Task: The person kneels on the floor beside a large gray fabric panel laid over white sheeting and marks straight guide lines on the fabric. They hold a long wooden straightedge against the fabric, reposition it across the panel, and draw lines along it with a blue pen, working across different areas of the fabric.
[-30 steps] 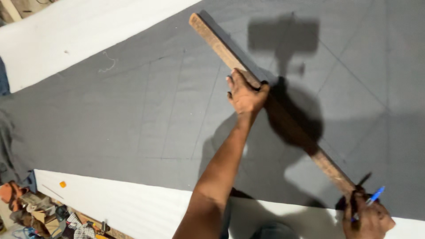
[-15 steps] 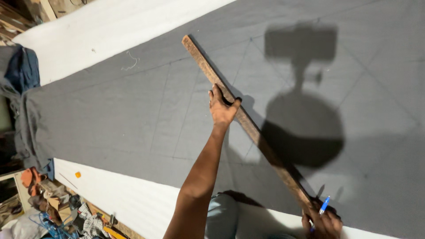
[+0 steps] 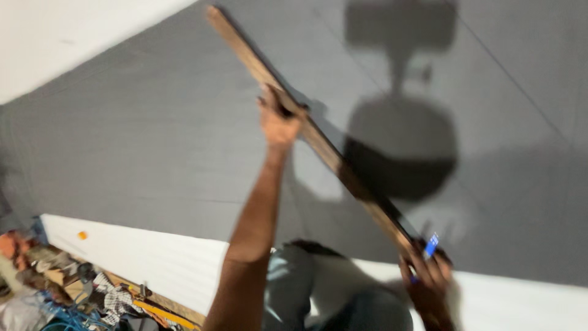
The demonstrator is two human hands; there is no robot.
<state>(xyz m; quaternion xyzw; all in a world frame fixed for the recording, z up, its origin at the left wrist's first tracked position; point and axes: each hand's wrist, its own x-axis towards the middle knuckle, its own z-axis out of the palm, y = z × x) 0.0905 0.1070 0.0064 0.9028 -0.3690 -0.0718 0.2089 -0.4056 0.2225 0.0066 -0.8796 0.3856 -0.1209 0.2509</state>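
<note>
A long wooden straightedge lies diagonally across a large sheet of grey fabric. My left hand presses down on the straightedge near its middle, arm stretched out. My right hand is at the near end of the straightedge, by the fabric's near edge, and holds a blue pen with its tip against the wood. The view is blurred by motion. A dark shadow of a head and camera falls on the fabric to the right of the straightedge.
The fabric lies on a white table surface that shows along the near edge and at the far left corner. Below the table at the lower left sits a heap of cloth scraps and clutter. A small orange object rests on the white edge.
The view has swung closer and to the right, with more blur. Both hands stay on the straightedge, the left near its middle and the right with the pen at its near end.
</note>
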